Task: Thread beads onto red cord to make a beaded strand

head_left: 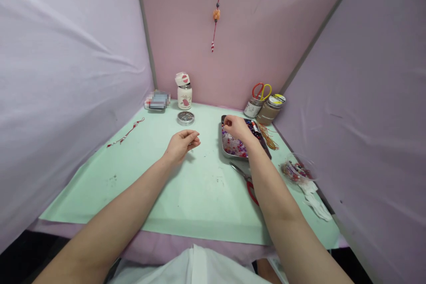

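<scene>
My left hand (182, 145) hovers over the green table covering with thumb and fingers pinched together. Whatever it may hold is too small to make out. My right hand (237, 127) is above the back left part of a metal tray of beads (233, 145), its fingers curled into a pinch. I cannot tell if a bead is between them. Red, purple and clear beads fill the tray. In front of the tray lies a pair of red-handled scissors (248, 182), partly hidden by my right forearm.
A beaded cord (126, 135) lies at left. Behind stand a round tin (185, 118), a white jar (184, 97) and a jar holding scissors (253, 107). Right are a brown jar (268, 111), orange cords (269, 137) and a clear bead bowl (296, 169). A beaded pendant (216, 14) hangs behind.
</scene>
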A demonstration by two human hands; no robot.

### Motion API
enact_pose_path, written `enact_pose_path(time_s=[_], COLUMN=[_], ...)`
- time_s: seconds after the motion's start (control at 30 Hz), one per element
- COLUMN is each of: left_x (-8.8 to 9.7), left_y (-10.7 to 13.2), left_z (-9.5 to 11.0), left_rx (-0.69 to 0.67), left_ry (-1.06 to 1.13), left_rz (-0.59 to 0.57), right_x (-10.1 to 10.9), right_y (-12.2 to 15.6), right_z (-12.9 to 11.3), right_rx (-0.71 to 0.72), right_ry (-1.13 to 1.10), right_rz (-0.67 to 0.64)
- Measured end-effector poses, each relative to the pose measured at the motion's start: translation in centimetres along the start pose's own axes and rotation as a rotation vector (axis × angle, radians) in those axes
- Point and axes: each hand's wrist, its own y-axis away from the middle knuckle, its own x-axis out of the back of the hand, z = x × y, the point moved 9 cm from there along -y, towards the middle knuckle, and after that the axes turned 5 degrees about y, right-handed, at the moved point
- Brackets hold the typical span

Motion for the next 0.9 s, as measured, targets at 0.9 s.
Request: enact_pose_path(time_s=[0.9], left_x=[1.0], left_y=[0.3], left_z=[0.4], left_rx=[-0.049], left_ry=[0.053], left_rz=[0.094], right_x=[-4.8], right_y=[1.3], right_z=[-7.0], right_rx=[-0.240], right_ry=[-1.343], right_rz=[-0.236])
